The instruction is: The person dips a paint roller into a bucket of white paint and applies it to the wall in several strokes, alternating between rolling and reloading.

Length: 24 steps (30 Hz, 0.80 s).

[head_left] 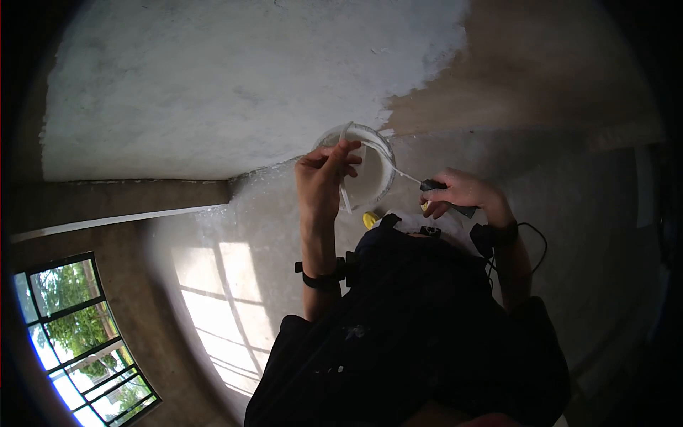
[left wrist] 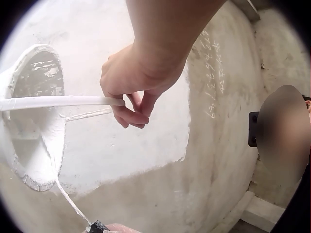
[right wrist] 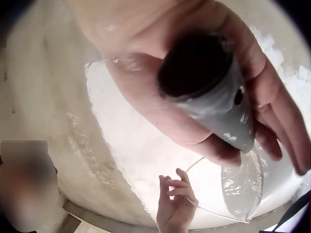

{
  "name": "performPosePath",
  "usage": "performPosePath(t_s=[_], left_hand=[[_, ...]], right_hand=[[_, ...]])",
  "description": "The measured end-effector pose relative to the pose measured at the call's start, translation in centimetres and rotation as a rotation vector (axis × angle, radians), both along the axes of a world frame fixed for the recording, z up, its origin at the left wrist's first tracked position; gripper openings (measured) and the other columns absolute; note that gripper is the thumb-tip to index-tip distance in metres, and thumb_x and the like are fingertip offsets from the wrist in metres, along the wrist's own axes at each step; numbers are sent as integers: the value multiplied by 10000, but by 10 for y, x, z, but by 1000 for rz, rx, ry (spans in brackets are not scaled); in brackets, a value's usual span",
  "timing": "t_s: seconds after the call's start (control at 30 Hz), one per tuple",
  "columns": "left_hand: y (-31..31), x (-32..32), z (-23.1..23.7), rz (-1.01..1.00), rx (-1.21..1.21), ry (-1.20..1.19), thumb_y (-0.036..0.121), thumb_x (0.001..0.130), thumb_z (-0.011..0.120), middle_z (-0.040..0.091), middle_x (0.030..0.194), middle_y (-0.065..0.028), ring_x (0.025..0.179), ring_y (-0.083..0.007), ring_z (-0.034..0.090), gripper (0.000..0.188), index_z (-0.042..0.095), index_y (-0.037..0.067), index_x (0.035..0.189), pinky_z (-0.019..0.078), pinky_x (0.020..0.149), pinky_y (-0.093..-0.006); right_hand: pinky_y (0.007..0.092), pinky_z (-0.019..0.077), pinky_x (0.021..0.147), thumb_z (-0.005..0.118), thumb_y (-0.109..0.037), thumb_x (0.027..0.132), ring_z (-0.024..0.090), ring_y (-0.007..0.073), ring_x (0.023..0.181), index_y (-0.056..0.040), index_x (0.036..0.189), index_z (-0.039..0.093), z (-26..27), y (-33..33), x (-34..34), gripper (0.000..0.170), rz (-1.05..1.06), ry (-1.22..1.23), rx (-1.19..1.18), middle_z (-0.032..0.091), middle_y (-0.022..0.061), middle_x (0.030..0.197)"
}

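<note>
A round bucket (head_left: 388, 178) (left wrist: 63, 145) (right wrist: 261, 179) holds white material. My left hand (head_left: 324, 178) (left wrist: 141, 77) (right wrist: 176, 208) pinches the bucket's raised, white-coated handle (left wrist: 63, 101) between curled fingers. Lower right in the head view, my right hand (head_left: 462, 192) (right wrist: 160, 92) is wrapped round the dark grip (head_left: 432, 185) (right wrist: 218, 102) of a tool. Its thin, white-coated shaft (head_left: 407, 175) (left wrist: 73, 206) slants into the bucket. In the left wrist view, only a little of my right hand (left wrist: 121, 228) shows at the bottom edge.
A wall (head_left: 213, 85) partly coated white rises past the bucket. Writing (left wrist: 214, 73) marks its bare part. A yellow object (head_left: 370, 219) lies near my body. Window light (head_left: 220, 285) falls on the floor at left, beyond which is a barred window (head_left: 85, 327). A cable (head_left: 544, 249) loops beside my right wrist.
</note>
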<state>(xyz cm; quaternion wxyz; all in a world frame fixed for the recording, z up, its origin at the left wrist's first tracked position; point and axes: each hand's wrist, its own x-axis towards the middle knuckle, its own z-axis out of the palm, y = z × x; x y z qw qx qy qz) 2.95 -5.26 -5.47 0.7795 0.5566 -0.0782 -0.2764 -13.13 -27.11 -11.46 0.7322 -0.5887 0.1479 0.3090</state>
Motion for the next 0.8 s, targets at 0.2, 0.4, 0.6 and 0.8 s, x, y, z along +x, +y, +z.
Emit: performPosePath(t_s=[0.2,0.4,0.6,0.8], left_hand=[[0,1,-3,9,2,19,118,869,677,694,901,-183,716,-188,669,133,679,-9,830,502,569,-263],[1,2,-5,20,1,9,130,885,658,691,913,-190,714,-190,667,144,675,4,816,502,572,-255],[1,4,-5,15,21,11,143,894,648,691,920,-194,710,-187,664,162,671,15,798,499,574,-245],[-1,5,-3,0,30,18,140,886,658,689,911,-199,701,-181,660,168,667,-3,799,497,576,-244]], right_hand=[[377,571,718,521,-205,939,686,330,849,85,1021,541,16,-11,10,302,56,94,122,650,221,987],[344,567,674,539,-204,930,687,285,752,67,997,548,22,-11,13,280,75,116,70,664,216,941],[262,515,586,602,-134,889,606,137,614,37,1003,560,-7,-13,9,210,116,38,42,648,124,835],[226,437,521,632,-87,854,517,75,572,24,974,565,-31,-14,8,177,157,-9,137,591,56,749]])
